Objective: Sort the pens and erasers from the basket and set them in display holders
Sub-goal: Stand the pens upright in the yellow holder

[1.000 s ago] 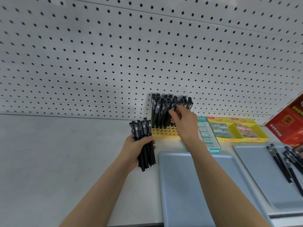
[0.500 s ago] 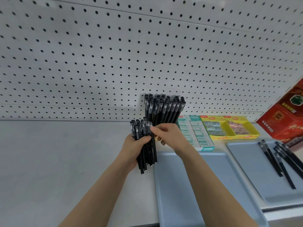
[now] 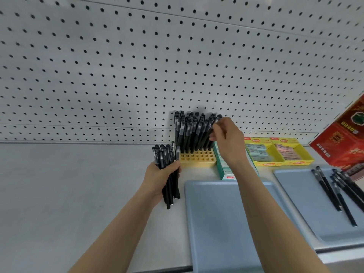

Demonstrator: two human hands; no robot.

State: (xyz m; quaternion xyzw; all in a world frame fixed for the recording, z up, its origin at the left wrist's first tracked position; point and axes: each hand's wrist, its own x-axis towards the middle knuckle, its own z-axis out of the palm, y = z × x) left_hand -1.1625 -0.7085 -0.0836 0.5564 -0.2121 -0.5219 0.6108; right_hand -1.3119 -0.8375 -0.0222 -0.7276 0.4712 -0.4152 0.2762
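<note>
Right hand [image 3: 226, 140] pinching pen [image 3: 213, 127] above yellow holder [image 3: 197, 159].

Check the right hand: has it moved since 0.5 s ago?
Yes. The right hand went from the pen bundle in the left hand up and right to the yellow holder, now pinching a pen at its right edge.

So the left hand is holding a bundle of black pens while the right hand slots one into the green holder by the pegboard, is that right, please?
Not quite: the holder is yellow, not green, as the head view shows; the green thing beside it is a box. The rest stands: the left hand grips a bundle of black pens, and the right hand has one pen at the holder by the pegboard.
</note>
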